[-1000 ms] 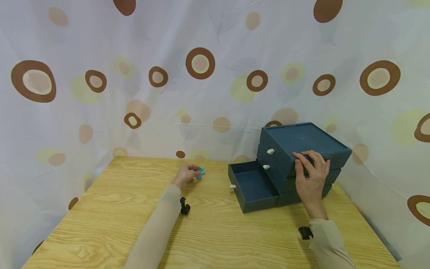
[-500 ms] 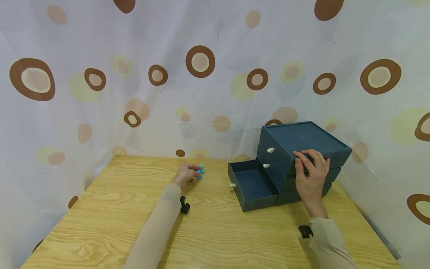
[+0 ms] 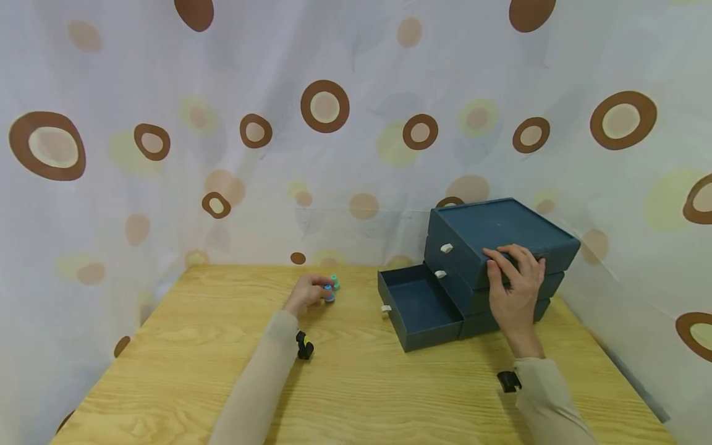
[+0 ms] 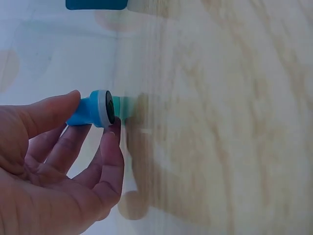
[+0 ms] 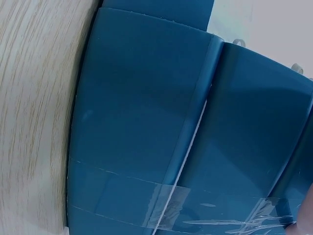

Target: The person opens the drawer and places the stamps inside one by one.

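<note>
My left hand (image 3: 309, 295) pinches a small blue stamp (image 3: 329, 295) between thumb and fingers. In the left wrist view the stamp (image 4: 95, 110) lies sideways to the camera, with a white ring and a dark round face, apart from the tabletop. Just behind it stands a green stamp (image 4: 121, 107), partly hidden. My right hand (image 3: 516, 290) rests on the upper edge of a dark blue drawer unit (image 3: 500, 225), its fingers over the top; the right wrist view has only a sliver of that hand (image 5: 305, 215) at its edge.
The unit's bottom drawer (image 3: 408, 342) is pulled out to the left, with nothing visible inside. White tabs (image 3: 447, 248) mark the drawers. Clear tape (image 5: 168, 205) crosses the unit's side. A patterned curtain (image 3: 356, 154) hangs behind the wooden table (image 3: 361, 389).
The blue stamp has come slightly toward me, away from the green one, in my left hand. The head view has tilted a little. My right hand stays on the drawer unit.
</note>
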The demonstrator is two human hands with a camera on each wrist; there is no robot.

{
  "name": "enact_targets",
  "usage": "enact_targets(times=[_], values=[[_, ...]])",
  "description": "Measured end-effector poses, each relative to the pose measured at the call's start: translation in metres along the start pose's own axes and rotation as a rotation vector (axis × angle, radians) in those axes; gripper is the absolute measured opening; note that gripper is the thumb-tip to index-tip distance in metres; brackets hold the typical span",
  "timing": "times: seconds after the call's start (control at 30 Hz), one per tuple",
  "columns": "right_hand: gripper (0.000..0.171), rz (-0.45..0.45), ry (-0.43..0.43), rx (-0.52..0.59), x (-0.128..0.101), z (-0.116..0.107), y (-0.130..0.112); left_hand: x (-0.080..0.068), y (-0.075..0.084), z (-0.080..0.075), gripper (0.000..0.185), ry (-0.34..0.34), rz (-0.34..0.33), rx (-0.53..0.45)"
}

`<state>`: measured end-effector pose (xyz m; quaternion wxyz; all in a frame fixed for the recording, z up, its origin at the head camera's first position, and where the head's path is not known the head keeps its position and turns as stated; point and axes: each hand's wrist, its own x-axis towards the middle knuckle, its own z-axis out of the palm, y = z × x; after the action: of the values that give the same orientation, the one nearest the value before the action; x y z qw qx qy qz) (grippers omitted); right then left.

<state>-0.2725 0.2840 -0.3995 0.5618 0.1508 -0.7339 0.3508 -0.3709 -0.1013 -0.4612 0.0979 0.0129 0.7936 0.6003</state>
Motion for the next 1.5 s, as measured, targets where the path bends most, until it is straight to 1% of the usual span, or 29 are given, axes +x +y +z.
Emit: enact_targets(times=[0.2,0.3,0.47,0.57,0.67,0.8,0.97,1.13,1.3,1.5], values=[[0.025,0.0,-0.01,-0.001,-0.001,0.0,0.0,-0.005,0.003,0.004,0.031,0.03,0.02,-0.029],[0.021,-0.005,0.0,-0.001,-0.002,0.001,0.001,-0.006,0.004,0.005,0.032,0.04,0.045,-0.04],[0.015,-0.004,0.007,0.006,-0.008,0.003,0.0,-0.01,-0.003,0.008,0.033,0.063,0.089,-0.072],[0.015,0.0,-0.004,0.003,-0.013,0.002,0.0,-0.012,-0.007,0.011,0.033,0.069,0.104,-0.061],[0.016,0.002,-0.013,-0.002,-0.015,0.001,0.0,-0.013,-0.008,0.015,0.035,0.057,0.154,-0.046],[0.018,0.0,-0.012,-0.005,-0.013,0.001,0.0,-0.01,-0.004,0.019,0.039,0.031,0.233,-0.07],[0.023,-0.014,-0.006,-0.006,-0.009,0.002,0.002,-0.006,0.004,0.023,0.036,0.038,0.253,-0.12],[0.022,-0.021,0.016,-0.004,-0.005,0.002,0.001,-0.002,0.01,0.028,0.031,0.067,0.284,-0.113],[0.017,-0.022,0.044,0.004,-0.002,0.002,0.0,0.003,0.016,0.035,0.029,0.087,0.326,-0.103],[0.016,-0.018,0.042,0.004,0.0,0.001,0.0,0.01,0.021,0.045,0.03,0.095,0.338,-0.105]])
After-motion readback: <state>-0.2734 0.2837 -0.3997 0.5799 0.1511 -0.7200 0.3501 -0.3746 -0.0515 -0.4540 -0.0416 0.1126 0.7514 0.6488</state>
